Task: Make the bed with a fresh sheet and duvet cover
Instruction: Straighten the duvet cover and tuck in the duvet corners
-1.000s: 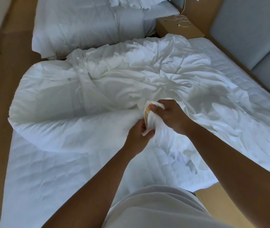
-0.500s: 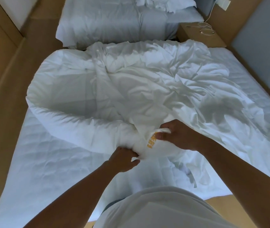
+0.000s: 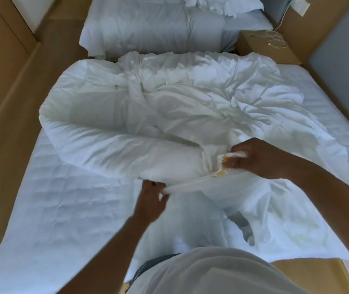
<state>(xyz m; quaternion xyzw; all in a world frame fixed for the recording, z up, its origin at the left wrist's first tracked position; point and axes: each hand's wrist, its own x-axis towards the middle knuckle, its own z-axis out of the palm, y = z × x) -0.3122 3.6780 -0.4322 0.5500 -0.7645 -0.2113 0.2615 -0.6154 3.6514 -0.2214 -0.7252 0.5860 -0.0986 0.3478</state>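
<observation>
- White cotton, the duvet cover [image 3: 211,115] lay crumpled over the middle of the quilted mattress [image 3: 63,209], with the duvet [image 3: 126,149] rolled across the mattress's near half.
- The right hand [image 3: 260,160] was clamped on a bunched corner bearing an orange-printed label [image 3: 220,174]; the left hand [image 3: 150,200] pinched the cover's hem, taut between them.
- Best, I judged, to hold that edge tight and feed the duvet's corner squarely in.

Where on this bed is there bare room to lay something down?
Bare quilted white mattress pad near-left, between the rolled white duvet and the bed's left edge; another strip beside the grey padded headboard. Crowded middle: crumpled white duvet cover, gripped by left hand and right hand.
</observation>
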